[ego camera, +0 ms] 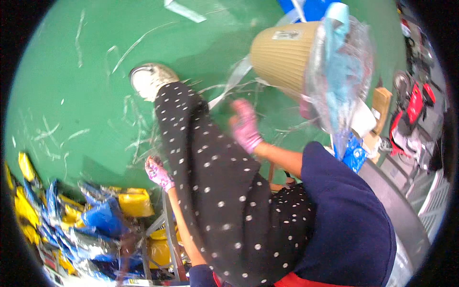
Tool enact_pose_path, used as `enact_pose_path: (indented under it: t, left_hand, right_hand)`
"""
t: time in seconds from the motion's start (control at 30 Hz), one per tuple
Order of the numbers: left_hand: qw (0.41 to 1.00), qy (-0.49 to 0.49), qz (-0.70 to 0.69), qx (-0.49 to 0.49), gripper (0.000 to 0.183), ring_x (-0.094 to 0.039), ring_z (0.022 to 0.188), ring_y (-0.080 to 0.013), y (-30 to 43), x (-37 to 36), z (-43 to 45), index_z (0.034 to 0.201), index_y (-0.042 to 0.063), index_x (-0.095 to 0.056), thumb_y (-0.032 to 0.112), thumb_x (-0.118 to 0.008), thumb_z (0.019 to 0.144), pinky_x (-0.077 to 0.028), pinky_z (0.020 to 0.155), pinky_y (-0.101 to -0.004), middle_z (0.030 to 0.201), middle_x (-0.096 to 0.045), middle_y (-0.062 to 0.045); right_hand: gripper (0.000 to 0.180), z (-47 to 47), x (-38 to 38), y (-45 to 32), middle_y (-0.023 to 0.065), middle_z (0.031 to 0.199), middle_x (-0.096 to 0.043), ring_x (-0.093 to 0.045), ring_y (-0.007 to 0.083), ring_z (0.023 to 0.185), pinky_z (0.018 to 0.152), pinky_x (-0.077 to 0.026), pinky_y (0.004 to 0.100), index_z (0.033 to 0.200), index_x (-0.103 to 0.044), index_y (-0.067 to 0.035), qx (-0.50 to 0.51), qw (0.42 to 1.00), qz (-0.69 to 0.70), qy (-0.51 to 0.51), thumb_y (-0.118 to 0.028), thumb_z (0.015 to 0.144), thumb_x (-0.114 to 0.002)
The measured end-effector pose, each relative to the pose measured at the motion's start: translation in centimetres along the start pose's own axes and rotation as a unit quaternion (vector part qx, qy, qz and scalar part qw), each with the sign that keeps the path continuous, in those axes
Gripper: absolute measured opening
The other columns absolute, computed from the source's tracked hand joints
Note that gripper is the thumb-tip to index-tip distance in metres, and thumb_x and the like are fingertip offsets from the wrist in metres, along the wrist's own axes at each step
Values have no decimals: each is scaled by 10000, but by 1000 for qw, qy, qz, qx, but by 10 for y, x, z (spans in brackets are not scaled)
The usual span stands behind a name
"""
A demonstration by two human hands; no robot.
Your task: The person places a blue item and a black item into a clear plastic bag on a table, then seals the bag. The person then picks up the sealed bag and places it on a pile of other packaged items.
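My left hand, in a pink patterned fingerless glove, is low beside my trouser leg. Its fingers look curled, with something dark near the tips that I cannot make out. On the other side of the leg my right hand, in a pink glove, is blurred over the green floor. Nothing shows between its thumb and fingers. Past it a ribbed tan bin leans or lies tilted, with clear plastic and light blue material at its mouth. A translucent strip trails from the bin towards my leg.
Blue and yellow plastic-wrapped packages pile up at lower left, by a metal frame. Loose clear strips litter the floor around my white shoe. At right are a cardboard box and a red scooter.
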State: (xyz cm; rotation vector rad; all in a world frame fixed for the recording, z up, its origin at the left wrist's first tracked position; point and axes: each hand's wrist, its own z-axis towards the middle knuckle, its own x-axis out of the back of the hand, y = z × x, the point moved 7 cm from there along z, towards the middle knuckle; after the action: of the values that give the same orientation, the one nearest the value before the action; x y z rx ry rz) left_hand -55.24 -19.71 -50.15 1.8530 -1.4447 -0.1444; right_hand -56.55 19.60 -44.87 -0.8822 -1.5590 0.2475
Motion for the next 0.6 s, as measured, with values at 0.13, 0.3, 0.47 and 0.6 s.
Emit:
enact_pose_path:
  t: [0.13,0.3,0.47,0.6]
  left_hand:
    - [939,207,255,-104,653,-345,1316,-352,1,41,4,1381,-67,-315,273,-599,901,-271,1112,-405,1415,-338,-262]
    - [896,155,396,-128,834,-73,1427,-347,28,24,54,1478,21,-140,488,-522,902,-128,1154,-424,1533,-68,-238]
    - [860,-10,425,-284,633,-160,1372,-490,29,-69,16,1429,47,-321,328,-519,898,-181,1121,-525,1496,-236,-235]
    - [971,153,84,-161,631,-172,1410,-341,26,-20,-42,1419,-27,-292,298,-517,927,-149,1155,-409,1494,-248,-219]
  right_hand:
    - [872,42,39,52,225,1483,-235,-236,392,1366,1124,-214,451,1459,-243,-66,-16,992,-122,23,-468,806,-659]
    - [832,34,-61,-2,230,1487,-220,-238,402,1361,1113,-247,445,1430,-329,-84,90,940,-306,-121,-453,779,-692]
    - [759,-13,-145,-137,228,1470,-253,-258,383,1356,1105,-268,412,1388,-396,-84,325,868,-184,-328,-404,773,-707]
    - [703,7,-174,-188,227,1456,-279,-273,367,1351,1099,-285,386,1354,-450,-84,392,837,-90,-372,-365,769,-718]
